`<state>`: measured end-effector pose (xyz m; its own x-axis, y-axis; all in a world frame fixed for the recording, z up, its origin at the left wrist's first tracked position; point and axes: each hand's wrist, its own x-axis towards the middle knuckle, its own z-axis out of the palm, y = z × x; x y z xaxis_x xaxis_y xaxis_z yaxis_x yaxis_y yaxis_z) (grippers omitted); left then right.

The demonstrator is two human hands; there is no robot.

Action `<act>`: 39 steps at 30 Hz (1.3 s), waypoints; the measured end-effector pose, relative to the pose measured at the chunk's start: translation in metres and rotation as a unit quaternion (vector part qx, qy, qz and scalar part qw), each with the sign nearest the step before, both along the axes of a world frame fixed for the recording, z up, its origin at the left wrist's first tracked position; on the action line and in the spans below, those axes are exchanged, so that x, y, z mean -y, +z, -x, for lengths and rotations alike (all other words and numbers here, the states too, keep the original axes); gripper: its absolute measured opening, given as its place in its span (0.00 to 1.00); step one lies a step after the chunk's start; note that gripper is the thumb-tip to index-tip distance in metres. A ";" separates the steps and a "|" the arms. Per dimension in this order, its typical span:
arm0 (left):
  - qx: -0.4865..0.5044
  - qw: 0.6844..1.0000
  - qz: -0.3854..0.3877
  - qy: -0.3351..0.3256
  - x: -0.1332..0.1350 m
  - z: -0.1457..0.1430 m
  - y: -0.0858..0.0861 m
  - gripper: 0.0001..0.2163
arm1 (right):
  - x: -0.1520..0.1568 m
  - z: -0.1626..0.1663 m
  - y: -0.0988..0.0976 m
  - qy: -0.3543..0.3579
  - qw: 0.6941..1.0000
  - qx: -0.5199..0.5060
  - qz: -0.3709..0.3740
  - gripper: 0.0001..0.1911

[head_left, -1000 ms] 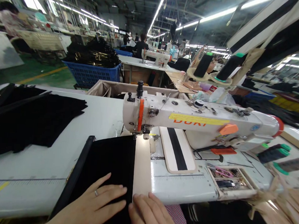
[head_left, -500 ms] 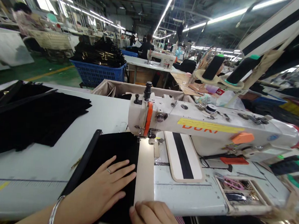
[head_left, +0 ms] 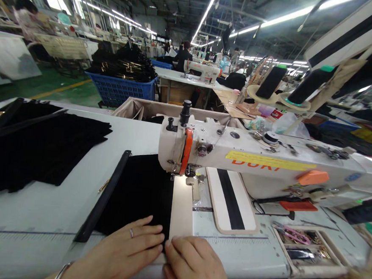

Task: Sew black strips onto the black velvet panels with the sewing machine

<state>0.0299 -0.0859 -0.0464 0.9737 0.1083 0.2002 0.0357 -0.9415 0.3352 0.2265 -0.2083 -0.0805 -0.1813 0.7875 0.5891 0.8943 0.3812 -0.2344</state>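
A black fabric panel (head_left: 137, 191) lies flat on the sewing table, with a dark narrow band (head_left: 103, 197) along its left side and a gold metal piece (head_left: 104, 186) poking out beside that. Along its right edge runs a beige strip (head_left: 182, 211), which passes under the presser foot (head_left: 172, 177) of a white sewing machine (head_left: 255, 148). My left hand (head_left: 130, 250) rests on the panel's near end, fingers stretched out, a ring on one. Bent fingers of my right hand (head_left: 196, 263) grip the strip's near end; its thumb is mostly hidden.
Black fabric pieces (head_left: 39, 146) are heaped at the left. A white board with a black stripe (head_left: 231, 202) lies under the machine arm, beside a small parts tray (head_left: 308, 250). Thread cones (head_left: 273, 82) stand behind. A blue crate (head_left: 122, 90) and other people are farther back.
The black panel and its band have shifted away from me, along the table. My left hand has drawn back toward the near edge, close to my right hand, which stays at the strip.
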 end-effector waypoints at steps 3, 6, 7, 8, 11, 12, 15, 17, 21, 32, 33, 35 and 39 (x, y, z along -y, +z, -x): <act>0.000 1.000 0.011 -0.007 -0.009 -0.004 -0.003 0.20 | -0.005 -0.006 0.006 0.023 0.999 -0.002 0.032 0.14; 0.014 0.999 -0.041 -0.006 -0.014 -0.008 -0.005 0.17 | -0.012 -0.011 0.008 0.028 0.998 -0.007 0.062 0.15; 0.019 0.998 -0.060 0.003 -0.016 -0.009 -0.007 0.17 | -0.014 -0.013 0.009 0.027 0.997 -0.012 0.073 0.15; 0.018 0.997 -0.074 0.013 -0.017 -0.010 -0.008 0.18 | -0.016 -0.014 0.009 0.026 0.996 -0.017 0.084 0.16; 0.021 0.995 -0.095 0.035 -0.023 -0.013 -0.014 0.19 | -0.022 -0.015 0.013 0.026 0.992 -0.031 0.119 0.17; 0.024 0.994 -0.096 0.042 -0.026 -0.013 -0.016 0.19 | -0.025 -0.015 0.014 0.024 0.991 -0.035 0.131 0.18; 0.026 0.994 -0.088 0.059 -0.037 -0.016 -0.020 0.18 | -0.033 -0.016 0.018 0.014 0.986 -0.042 0.163 0.19; 0.020 0.994 -0.084 0.063 -0.043 -0.019 -0.020 0.17 | -0.038 -0.016 0.020 0.009 0.983 -0.044 0.177 0.18; 0.015 0.993 -0.091 0.067 -0.049 -0.022 -0.018 0.14 | -0.047 -0.019 0.022 0.012 0.982 -0.043 0.185 0.16; 0.034 0.991 -0.120 0.054 -0.068 -0.033 -0.022 0.17 | -0.057 -0.024 0.019 -0.020 0.982 -0.019 0.189 0.19; 0.032 0.990 -0.121 0.060 -0.071 -0.035 -0.023 0.18 | -0.059 -0.025 0.020 -0.023 0.981 -0.015 0.191 0.20; 0.026 0.990 -0.119 0.073 -0.076 -0.039 -0.023 0.18 | -0.063 -0.027 0.020 -0.029 0.980 -0.010 0.198 0.20; 0.022 0.991 -0.102 0.085 -0.086 -0.044 -0.024 0.17 | -0.070 -0.031 0.021 -0.030 0.978 0.001 0.208 0.22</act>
<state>0.0741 0.0000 -0.0709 0.9347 0.2223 0.2775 0.1883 -0.9715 0.1441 0.2571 -0.1384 -0.0598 -0.1283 0.9682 0.2150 0.9127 0.2001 -0.3564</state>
